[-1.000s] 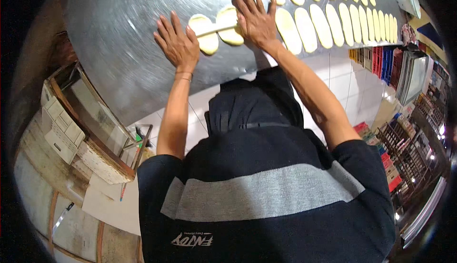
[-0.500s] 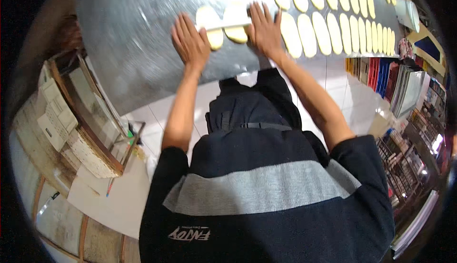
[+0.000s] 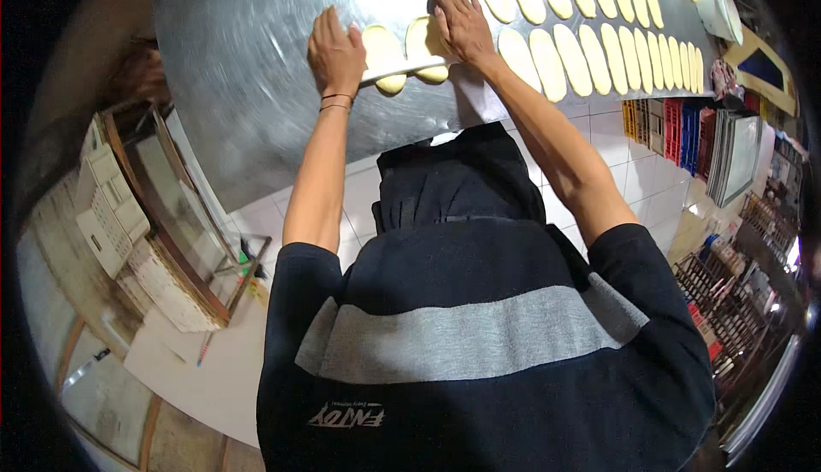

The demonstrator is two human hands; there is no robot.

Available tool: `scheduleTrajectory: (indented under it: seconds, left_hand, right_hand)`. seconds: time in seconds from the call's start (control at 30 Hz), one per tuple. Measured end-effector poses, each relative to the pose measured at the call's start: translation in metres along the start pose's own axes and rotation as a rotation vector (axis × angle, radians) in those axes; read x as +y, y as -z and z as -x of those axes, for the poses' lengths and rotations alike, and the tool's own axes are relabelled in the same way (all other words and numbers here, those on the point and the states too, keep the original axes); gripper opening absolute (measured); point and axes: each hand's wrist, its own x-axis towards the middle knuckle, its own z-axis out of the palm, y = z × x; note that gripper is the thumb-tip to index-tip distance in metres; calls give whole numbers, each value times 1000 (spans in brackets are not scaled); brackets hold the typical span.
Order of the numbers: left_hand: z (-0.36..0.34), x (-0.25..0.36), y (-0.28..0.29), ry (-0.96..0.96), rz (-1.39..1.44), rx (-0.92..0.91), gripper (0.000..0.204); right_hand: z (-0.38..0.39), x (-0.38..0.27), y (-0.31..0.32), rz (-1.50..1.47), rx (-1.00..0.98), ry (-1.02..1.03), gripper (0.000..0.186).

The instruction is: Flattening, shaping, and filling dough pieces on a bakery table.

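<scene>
Left hand (image 3: 335, 55), right hand (image 3: 465, 32) (equally near): fingers (image 3: 326, 27) outstretched, uncurled; pin (image 3: 402, 71) wristward, long axis crosswise over two doughs (image 3: 381, 46).

Pale yellow on the dough pieces (image 3: 547, 65); white along the rolling pin (image 3: 402, 71). Streaked silver-grey across the worktop (image 3: 231, 87). Black over the shirt (image 3: 513, 421), crossed by a heather-grey band (image 3: 479, 335) with pale lettering (image 3: 346, 416) below. Red, blue and yellow among the stacked crates (image 3: 671, 123); white, grid-lined, on the floor tiles (image 3: 363, 194); cream on the basket (image 3: 115, 215); dark on the wrist cord (image 3: 335, 106).
</scene>
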Motion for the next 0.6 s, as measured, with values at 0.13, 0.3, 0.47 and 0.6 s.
scheduleTrajectory:
  seconds: [0.13,0.3,0.47,0.6]
  left_hand:
    - [46,-2,-22,-98,-249,8,72]
    - [144,33,1,-32,-388,-235,74]
    - [203,35,15,-187,-191,-134,67]
    - [180,-1,24,-169,-58,-250,41]
  right_hand:
    - [27,-12,-11,120,-11,-93,55]
    - [121,-53,38,330,-370,-180,66]
    - [179,-68,81,113,-449,-180,63]
    - [167,-54,88,-230,-64,-238,63]
